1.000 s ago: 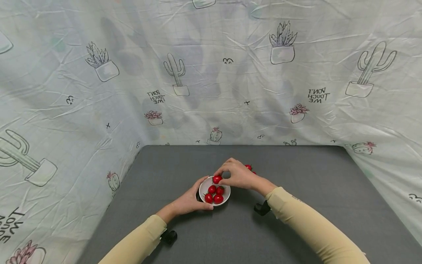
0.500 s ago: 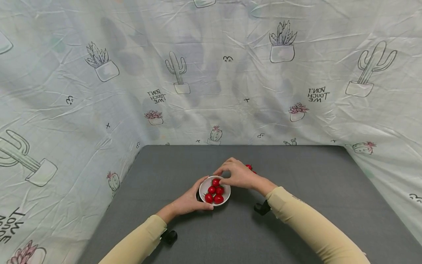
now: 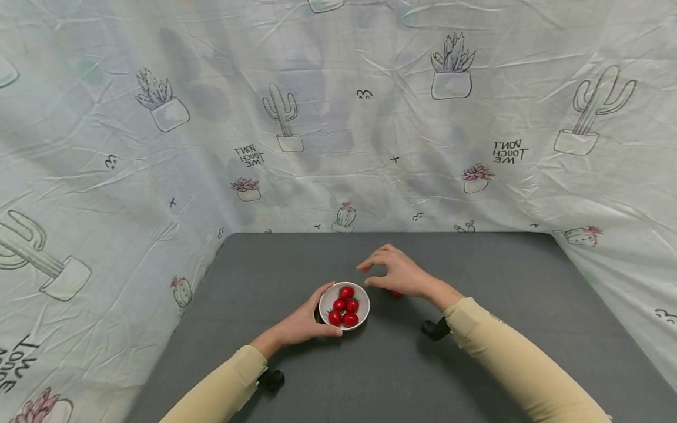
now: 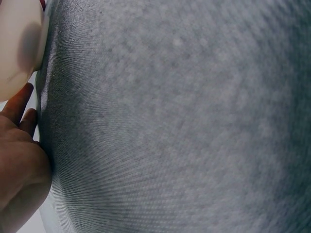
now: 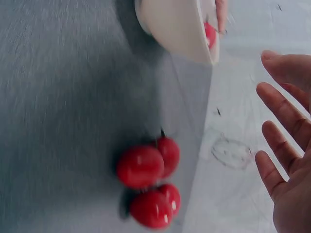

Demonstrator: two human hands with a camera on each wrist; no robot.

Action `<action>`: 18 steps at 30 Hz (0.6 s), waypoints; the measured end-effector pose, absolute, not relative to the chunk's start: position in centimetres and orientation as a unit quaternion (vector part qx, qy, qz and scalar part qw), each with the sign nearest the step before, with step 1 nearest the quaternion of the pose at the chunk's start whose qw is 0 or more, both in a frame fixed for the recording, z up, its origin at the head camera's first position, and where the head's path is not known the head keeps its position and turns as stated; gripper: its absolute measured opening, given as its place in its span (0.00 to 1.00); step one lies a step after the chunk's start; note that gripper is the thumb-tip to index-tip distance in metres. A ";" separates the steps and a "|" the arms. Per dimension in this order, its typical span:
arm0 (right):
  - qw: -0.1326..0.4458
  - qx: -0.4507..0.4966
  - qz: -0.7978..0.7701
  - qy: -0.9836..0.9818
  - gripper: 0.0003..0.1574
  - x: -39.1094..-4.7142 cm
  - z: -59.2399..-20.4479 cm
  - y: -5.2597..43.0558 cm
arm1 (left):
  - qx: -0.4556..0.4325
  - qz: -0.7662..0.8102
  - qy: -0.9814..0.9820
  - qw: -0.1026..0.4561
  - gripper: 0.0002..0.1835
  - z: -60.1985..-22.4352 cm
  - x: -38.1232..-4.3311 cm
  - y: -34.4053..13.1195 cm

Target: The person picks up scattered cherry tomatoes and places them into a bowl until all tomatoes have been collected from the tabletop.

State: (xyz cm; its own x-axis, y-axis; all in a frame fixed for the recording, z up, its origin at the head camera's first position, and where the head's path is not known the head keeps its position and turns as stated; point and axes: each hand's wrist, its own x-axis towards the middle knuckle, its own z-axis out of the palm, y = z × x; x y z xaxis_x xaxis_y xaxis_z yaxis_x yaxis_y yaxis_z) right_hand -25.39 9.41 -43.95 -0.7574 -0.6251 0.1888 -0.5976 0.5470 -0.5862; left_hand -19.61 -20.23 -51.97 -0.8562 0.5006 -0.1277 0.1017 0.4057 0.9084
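In the head view, a small white bowl (image 3: 327, 301) stands mid-table with several red cherry tomatoes (image 3: 350, 319) inside. My left hand (image 3: 301, 324) holds the bowl from its left side, fingers along the far rim and thumb along the near one. Right of the bowl my right hand (image 3: 403, 276) hovers over the table, fingers spread and nothing between them. Beneath it a bit of a loose tomato (image 3: 396, 294) shows. The right wrist view reveals several loose cherry tomatoes (image 5: 141, 166) clustered on the table. In the left wrist view, the bowl (image 4: 19, 43) appears above my fingers.
The dark grey table (image 3: 338, 376) reaches back to a pale curtain (image 3: 338, 147) printed with cactus drawings. The curtain also hangs along both sides. A black wrist mount (image 3: 272, 380) sits under the left forearm, with another (image 3: 435, 329) under the right.
My right hand let go of a tomato, which rests among the others in the bowl. It then moved right and lifted away from the rim. The left hand and bowl stayed put.
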 end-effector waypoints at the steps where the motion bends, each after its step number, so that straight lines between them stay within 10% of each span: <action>1: 0.020 -0.341 -0.328 0.881 0.18 -25.4 -43.8 9.9 | 0.185 0.512 0.816 0.193 0.59 -52.0 -19.6 -20.2; 18: 0.009 -0.262 -0.372 0.891 0.17 -26.0 -42.9 15.8 | 0.185 0.495 0.830 0.182 0.58 -51.7 -19.5 -20.1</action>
State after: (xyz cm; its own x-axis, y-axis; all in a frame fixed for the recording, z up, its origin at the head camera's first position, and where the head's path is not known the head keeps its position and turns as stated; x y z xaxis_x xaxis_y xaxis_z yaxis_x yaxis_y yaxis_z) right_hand -26.01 15.82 -42.91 -0.8628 -0.4732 0.1781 -0.4593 0.5864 -0.6672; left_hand -19.53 -20.13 -51.71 -0.8659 0.4858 -0.1187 0.1266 0.4425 0.8878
